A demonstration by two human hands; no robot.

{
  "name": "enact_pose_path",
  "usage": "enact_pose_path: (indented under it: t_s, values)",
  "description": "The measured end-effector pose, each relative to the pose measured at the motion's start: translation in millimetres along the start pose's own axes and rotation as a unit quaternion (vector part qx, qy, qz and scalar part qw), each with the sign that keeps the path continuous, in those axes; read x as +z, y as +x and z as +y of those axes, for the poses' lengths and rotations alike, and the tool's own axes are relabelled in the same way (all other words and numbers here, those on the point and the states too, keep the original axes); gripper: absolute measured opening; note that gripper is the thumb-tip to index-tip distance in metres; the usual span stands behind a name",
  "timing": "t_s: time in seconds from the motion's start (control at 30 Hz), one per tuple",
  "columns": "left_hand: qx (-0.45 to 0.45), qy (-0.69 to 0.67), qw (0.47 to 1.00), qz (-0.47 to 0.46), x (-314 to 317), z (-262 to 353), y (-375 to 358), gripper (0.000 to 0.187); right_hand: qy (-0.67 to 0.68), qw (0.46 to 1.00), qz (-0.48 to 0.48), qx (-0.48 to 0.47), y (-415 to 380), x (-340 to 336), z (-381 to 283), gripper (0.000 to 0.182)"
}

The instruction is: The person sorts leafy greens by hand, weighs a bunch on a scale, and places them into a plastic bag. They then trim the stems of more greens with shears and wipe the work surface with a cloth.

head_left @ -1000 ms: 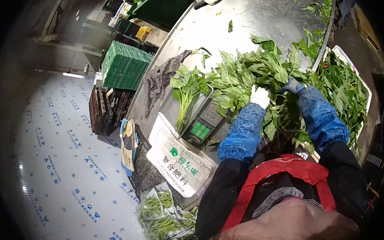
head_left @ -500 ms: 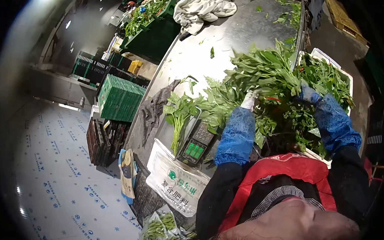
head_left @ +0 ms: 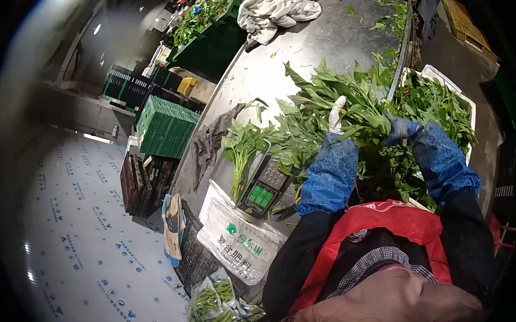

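My left hand (head_left: 337,114), in a white glove, is closed round a bunch of leafy greens (head_left: 353,93) above the table. On the other side my right hand (head_left: 401,130), in a blue-grey glove, grips the stem end of the same bunch. Leaves hide part of the fingers of both hands. More loose greens (head_left: 296,134) lie to the left of my left hand. Close to my right hand stands a white crate (head_left: 472,113) filled with leafy stalks. A smaller bunch of greens (head_left: 241,160) rests on the tray of a scale (head_left: 262,190) with a lit green display.
A printed white sack (head_left: 240,241) covers the table's near edge, with bagged green vegetables (head_left: 220,303) below it. A dark cloth (head_left: 210,141) and a white cloth (head_left: 276,12) lie on the metal table (head_left: 297,59). Stacked green crates (head_left: 164,128) stand at left.
My left hand has moved slightly up with the bunch, and its leaves now point more to the left. My right hand has shifted slightly left to the stem end.
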State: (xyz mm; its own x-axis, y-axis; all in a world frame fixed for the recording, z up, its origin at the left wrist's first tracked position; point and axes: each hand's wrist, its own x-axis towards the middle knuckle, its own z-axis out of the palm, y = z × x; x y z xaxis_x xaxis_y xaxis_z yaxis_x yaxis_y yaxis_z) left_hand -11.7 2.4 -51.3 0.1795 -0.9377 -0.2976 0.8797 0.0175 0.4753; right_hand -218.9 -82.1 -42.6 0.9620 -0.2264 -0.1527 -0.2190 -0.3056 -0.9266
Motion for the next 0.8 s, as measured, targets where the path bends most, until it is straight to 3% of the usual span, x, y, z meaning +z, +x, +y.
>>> enact_pose_path:
  t_s: [0.07, 0.1, 0.17, 0.2, 0.3, 0.37, 0.43, 0.47, 0.5, 0.53, 0.57, 0.6, 0.67, 0.7, 0.73, 0.77, 0.8]
  values:
    - [-0.015, -0.039, 0.999, 0.007, 2, -6, 5, 0.033, 0.047, 0.995, 0.073, -0.05, 18, -8, 18, 0.081]
    - [0.031, -0.014, 0.998, 0.056, 32, -8, -19, 0.032, 0.051, 0.988, 0.117, -0.09, 28, -11, 19, 0.076]
    - [0.08, 0.004, 0.996, 0.038, 39, -16, -20, 0.032, 0.093, 0.993, 0.077, 0.003, 39, -19, 2, 0.062]
    - [0.085, 0.018, 0.994, 0.065, 35, -18, -15, 0.031, 0.12, 0.981, 0.154, -0.006, 40, -7, -13, 0.053]
    - [0.043, -0.015, 0.995, 0.086, 32, -14, -10, 0.028, 0.183, 0.947, 0.26, 0.037, 56, 3, -7, 0.045]
    - [0.032, -0.048, 0.996, 0.069, 22, -11, 0, 0.028, 0.328, 0.906, 0.266, 0.013, 56, 8, -6, 0.055]
    - [0.061, -0.089, 0.994, 0.012, 19, -2, -2, 0.032, 0.237, 0.921, 0.303, 0.058, 51, 1, 0, 0.053]
    - [0.049, -0.061, 0.994, 0.07, 21, 7, -10, 0.034, 0.202, 0.923, 0.323, 0.052, 49, -4, 11, 0.052]
    - [0.1, -0.109, 0.986, 0.074, 18, 12, -8, 0.037, 0.047, 0.945, 0.325, 0.012, 69, -15, 84, 0.052]
    - [0.111, -0.085, 0.985, 0.099, 7, 23, -3, 0.041, 0.054, 0.951, 0.304, 0.014, 65, -18, 146, 0.049]
    - [0.12, -0.085, 0.987, 0.059, 17, 32, -16, 0.042, 0.06, 0.957, 0.282, 0.014, 61, -20, 179, 0.047]
    - [0.135, -0.117, 0.983, 0.051, -9, 37, -5, 0.044, -0.133, 0.953, 0.233, 0.14, 37, -29, 154, 0.053]
    - [0.139, -0.088, 0.975, 0.148, 1, 44, -14, 0.046, -0.14, 0.964, 0.14, 0.18, 0, -28, 114, 0.071]
    - [0.172, -0.119, 0.976, 0.058, 2, 41, -16, 0.044, -0.219, 0.945, 0.12, 0.21, 8, -26, 109, 0.1]
    - [0.213, -0.086, 0.967, 0.108, 5, 35, -14, 0.042, -0.249, 0.938, 0.151, 0.19, 5, -25, 104, 0.109]
    - [0.202, -0.069, 0.972, 0.098, 9, 30, -12, 0.039, -0.28, 0.927, 0.184, 0.17, 4, -24, 100, 0.119]
    - [0.191, -0.051, 0.976, 0.088, 16, 25, -12, 0.037, -0.356, 0.894, 0.171, 0.211, 10, -16, 53, 0.126]
